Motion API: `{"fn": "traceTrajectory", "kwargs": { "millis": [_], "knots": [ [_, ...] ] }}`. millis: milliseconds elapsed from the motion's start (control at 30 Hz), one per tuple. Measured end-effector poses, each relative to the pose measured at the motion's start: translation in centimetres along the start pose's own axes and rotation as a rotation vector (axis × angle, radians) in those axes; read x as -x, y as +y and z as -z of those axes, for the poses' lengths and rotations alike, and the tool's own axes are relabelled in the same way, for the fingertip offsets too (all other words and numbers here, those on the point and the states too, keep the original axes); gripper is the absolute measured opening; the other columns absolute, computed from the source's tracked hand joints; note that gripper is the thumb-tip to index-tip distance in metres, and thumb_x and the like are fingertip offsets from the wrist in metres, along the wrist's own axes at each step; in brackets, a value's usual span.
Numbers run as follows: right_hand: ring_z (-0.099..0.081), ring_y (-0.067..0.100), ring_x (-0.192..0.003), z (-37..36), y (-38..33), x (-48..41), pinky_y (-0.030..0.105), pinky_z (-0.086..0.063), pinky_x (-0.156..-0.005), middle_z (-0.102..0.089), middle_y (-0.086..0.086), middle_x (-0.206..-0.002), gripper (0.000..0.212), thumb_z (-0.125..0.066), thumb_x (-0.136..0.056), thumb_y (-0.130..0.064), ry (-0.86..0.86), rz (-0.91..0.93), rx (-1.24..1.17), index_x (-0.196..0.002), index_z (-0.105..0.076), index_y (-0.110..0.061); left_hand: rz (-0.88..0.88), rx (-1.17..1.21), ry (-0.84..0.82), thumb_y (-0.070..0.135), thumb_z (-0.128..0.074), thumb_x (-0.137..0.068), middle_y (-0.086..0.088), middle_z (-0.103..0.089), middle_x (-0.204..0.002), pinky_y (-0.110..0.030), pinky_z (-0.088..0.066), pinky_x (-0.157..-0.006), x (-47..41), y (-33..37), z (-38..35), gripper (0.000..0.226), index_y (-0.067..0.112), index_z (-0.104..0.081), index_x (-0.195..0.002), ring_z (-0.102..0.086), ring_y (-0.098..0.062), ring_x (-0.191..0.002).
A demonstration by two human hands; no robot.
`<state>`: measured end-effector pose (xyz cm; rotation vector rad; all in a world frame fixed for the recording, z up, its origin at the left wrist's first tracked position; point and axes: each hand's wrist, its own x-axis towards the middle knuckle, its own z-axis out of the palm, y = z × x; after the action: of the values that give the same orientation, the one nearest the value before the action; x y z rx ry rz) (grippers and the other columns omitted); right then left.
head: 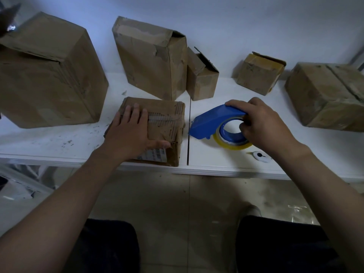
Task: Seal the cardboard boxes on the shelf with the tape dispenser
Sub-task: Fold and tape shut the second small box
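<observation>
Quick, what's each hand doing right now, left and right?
Left hand: open, fingers straight, pressing flat on the small cardboard box.
Right hand: closed around the blue tape dispenser, which sits on the shelf.

The left hand (131, 133) lay flat, fingers spread, left of the tape dispenser (212, 120); the right hand (264, 123) gripped it.
</observation>
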<state>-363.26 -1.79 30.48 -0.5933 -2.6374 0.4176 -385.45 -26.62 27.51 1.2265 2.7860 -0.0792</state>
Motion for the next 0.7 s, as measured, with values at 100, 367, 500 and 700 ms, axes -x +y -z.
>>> {"fn": "traceTrajectory", "kwargs": {
  "millis": [100,367,500,700],
  "knots": [
    [-0.055,0.029,-0.083,0.4,-1.1,-0.5,0.037,-0.043,-0.072,-0.049,0.003,-0.104,0.067,-0.056,-0.085,0.002,-0.034,-0.001,0.046,-0.138,-0.054,-0.038,0.0,-0.004,0.003,0.107,0.009,-0.039,-0.012,0.01,-0.167,-0.054,-0.002,-0.124,0.0,0.0,0.0,0.151,0.015,0.005,-0.159,0.008,-0.03,-0.154],
    [-0.056,0.031,-0.087,0.7,-2.5,-1.2,0.035,-0.038,-0.071,-0.051,0.004,-0.107,0.062,-0.055,-0.088,-0.001,-0.072,-0.033,0.11,-0.137,-0.055,-0.037,-0.006,-0.009,0.005,0.107,0.01,-0.039,-0.012,0.008,-0.168,-0.054,-0.002,-0.124,0.1,0.1,0.1,0.153,0.013,0.004,-0.159,0.007,-0.03,-0.154],
    [-0.057,0.03,-0.086,0.6,-2.9,-1.4,0.035,-0.04,-0.071,-0.052,0.004,-0.108,0.059,-0.055,-0.089,-0.002,-0.074,-0.055,0.112,-0.137,-0.056,-0.037,-0.006,-0.006,0.01,0.107,0.009,-0.04,-0.012,0.008,-0.168,-0.055,-0.004,-0.124,0.1,0.0,0.0,0.152,0.013,0.004,-0.159,0.007,-0.03,-0.154],
    [-0.059,0.033,-0.091,-0.4,-2.8,-0.9,0.037,-0.044,-0.068,-0.052,0.005,-0.114,0.058,-0.059,-0.088,-0.007,-0.214,-0.124,0.312,-0.136,-0.056,-0.039,-0.012,-0.009,0.016,0.107,0.003,-0.045,-0.012,0.008,-0.168,-0.052,0.001,-0.124,-0.2,-0.1,-0.2,0.147,0.014,0.004,-0.159,0.008,-0.029,-0.154]
  ]
}}
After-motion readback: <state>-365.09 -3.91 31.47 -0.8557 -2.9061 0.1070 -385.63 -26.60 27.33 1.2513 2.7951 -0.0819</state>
